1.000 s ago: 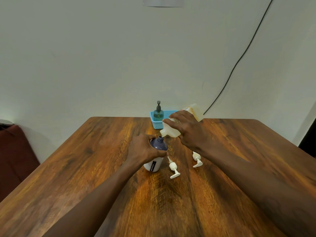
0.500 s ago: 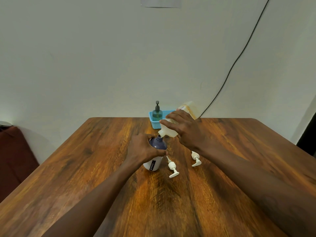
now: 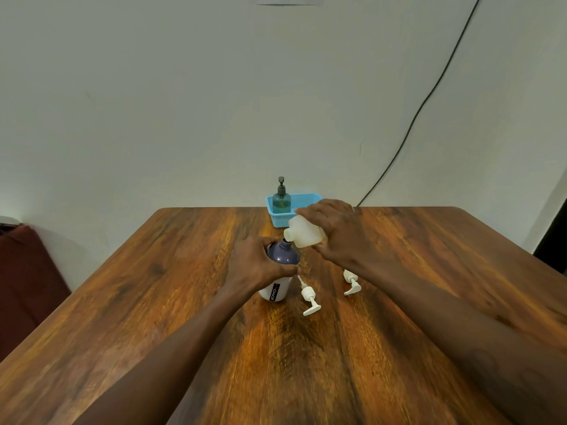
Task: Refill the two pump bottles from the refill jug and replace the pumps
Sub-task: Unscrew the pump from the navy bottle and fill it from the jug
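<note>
Left hand (image 3: 260,266) is wrapped round the shoulder of the bottle (image 3: 283,256), fingers curled on the far side and thumb across the near side, holding it upright at mid-table (image 3: 153,302). Right hand (image 3: 336,233) comes in from the right with the jug (image 3: 305,234) in a firm grip, fingers over its top and thumb underneath. The jug is tipped over to the left, with its spout right at the bottle's open neck (whether anything is flowing, I cannot tell). The bottle is purple on top and white below, with a dark label facing near.

Just right of it lies the near pump (image 3: 308,297), flat on the wood with its tube pointing far-left. Further right, partly under the right forearm, lies the right pump (image 3: 352,283).

At the far edge sits a blue basket (image 3: 306,199), with a green bottle (image 3: 281,199) standing in its left end, pump on. A cable (image 3: 429,96) runs down the wall behind.
</note>
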Tool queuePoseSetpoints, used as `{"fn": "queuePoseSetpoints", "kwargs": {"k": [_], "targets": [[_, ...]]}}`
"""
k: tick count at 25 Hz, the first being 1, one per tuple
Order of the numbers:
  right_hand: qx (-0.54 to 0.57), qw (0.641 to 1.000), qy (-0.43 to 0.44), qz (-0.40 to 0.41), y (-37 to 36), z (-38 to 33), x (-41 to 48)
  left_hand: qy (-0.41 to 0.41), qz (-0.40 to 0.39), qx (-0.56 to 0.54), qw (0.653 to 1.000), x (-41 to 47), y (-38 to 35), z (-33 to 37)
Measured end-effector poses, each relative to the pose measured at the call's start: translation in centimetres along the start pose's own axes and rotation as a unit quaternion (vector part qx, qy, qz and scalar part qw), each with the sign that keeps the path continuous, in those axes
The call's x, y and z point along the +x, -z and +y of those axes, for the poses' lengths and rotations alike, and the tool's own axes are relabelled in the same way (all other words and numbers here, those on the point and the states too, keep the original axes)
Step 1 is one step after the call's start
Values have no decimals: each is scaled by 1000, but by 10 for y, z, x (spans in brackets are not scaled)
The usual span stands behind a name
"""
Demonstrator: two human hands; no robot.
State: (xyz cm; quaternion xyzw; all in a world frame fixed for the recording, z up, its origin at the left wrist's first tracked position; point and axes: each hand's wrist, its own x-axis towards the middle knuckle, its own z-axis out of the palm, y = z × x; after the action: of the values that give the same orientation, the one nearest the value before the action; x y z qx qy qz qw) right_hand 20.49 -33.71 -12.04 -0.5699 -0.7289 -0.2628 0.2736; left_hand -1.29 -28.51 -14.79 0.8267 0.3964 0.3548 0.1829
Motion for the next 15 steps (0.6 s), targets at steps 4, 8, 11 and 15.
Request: {"fn": "queuePoseSetpoints", "kwargs": {"k": [4,8,11,15], "targets": [[66,992,-104,-16,-11,7,-10,-11,9,-25,1000,1,0,-3],[190,948,-253,-44,-22,20,-13,-5,14,-27,1000,5,-1,-5],[243,915,-313,-72,-34,32,-20,-7,5,-26,1000,8,-2,-9],[280,887,-356,-84,-42,43,-28,-1,6,-24,1000,6,-2,-13]]}}
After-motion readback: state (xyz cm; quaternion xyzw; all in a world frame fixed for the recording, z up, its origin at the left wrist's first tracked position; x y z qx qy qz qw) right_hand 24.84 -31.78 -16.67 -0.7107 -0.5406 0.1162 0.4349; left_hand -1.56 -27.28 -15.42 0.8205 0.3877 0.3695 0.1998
